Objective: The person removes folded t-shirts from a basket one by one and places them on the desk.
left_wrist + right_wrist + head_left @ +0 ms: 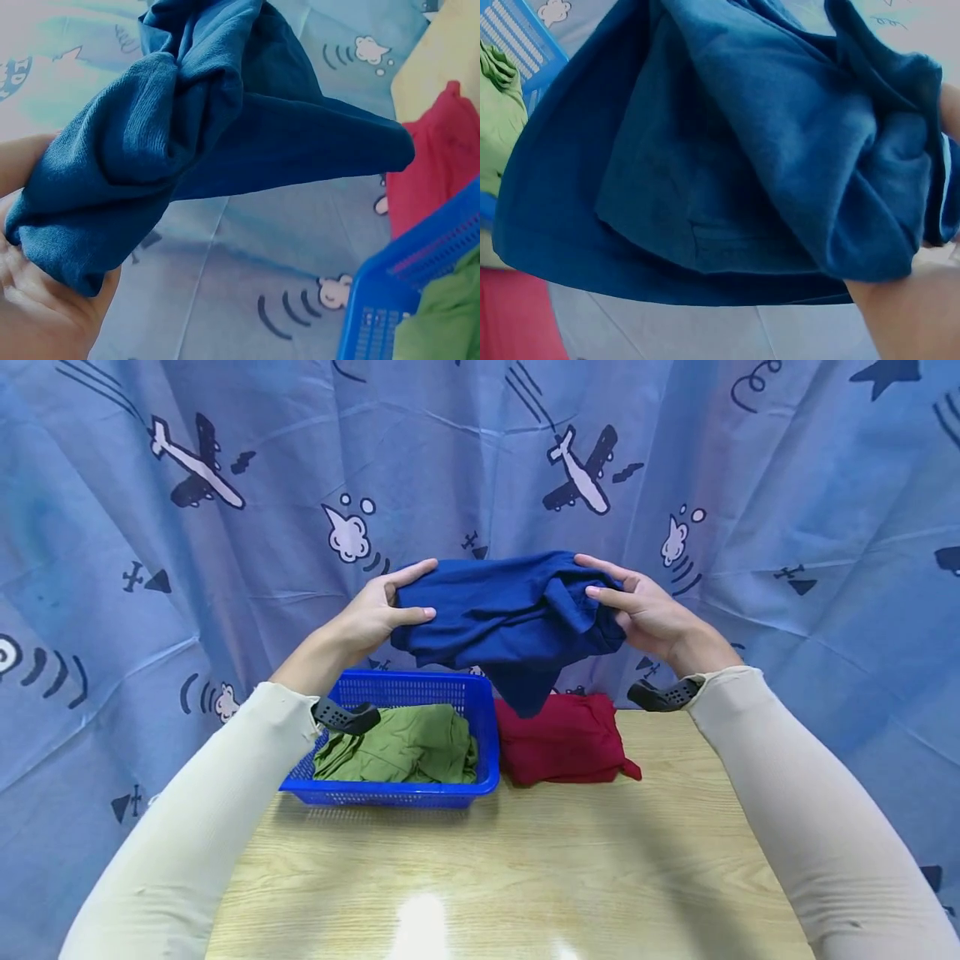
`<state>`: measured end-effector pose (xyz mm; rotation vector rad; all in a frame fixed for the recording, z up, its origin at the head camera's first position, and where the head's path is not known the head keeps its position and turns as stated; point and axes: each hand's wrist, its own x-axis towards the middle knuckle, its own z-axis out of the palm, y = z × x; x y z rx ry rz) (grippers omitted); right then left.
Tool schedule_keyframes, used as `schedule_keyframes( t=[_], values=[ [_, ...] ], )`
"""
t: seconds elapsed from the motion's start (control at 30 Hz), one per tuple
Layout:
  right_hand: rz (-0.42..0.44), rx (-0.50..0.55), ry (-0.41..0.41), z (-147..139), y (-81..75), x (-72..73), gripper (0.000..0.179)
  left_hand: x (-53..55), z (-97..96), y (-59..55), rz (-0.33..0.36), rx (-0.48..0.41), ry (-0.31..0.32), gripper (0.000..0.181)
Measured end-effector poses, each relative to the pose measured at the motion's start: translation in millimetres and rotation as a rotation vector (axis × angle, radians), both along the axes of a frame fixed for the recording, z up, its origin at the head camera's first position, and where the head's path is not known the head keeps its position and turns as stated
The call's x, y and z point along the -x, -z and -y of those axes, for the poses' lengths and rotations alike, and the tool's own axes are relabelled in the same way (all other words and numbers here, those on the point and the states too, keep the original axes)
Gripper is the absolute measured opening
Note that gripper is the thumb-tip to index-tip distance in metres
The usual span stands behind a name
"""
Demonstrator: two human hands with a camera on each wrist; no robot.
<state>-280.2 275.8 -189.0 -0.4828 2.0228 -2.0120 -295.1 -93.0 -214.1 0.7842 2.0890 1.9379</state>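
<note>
A folded dark blue garment (495, 610) is held up in the air between both hands, with one corner hanging down below it. My left hand (378, 614) grips its left end, thumb and fingers around the edge. At the right end my right hand (648, 614) pinches the bunched cloth. From the left wrist, the blue cloth (150, 135) shows loose folds over the palm. The right wrist view has several layers of the cloth (705, 187) draping down, and they hide much of the fingers.
Below the left forearm stands a blue plastic basket (487, 752) with a folded green garment (412, 743) inside. A folded red garment (562, 743) lies on the wooden table (525, 860) right of the basket. Behind hangs a blue patterned curtain (450, 460).
</note>
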Motion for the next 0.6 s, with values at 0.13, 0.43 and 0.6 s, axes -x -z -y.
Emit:
schedule_keyframes(
  t=[0.13,0.43,0.6],
  values=[
    [-0.003,0.025,0.004,-13.6,-4.5,-2.4,0.06,-1.7,-14.2,-2.8,-0.003,-0.017,0.017,0.073],
    [0.009,0.059,0.016,-48.9,-4.0,-8.7,0.055,-1.9,-48.7,4.1,0.015,-0.065,0.062,0.075],
    [0.003,0.044,0.006,-72.6,1.9,-14.3,0.048,-3.4,-70.4,13.4,0.03,-0.056,0.09,0.076]
  ],
)
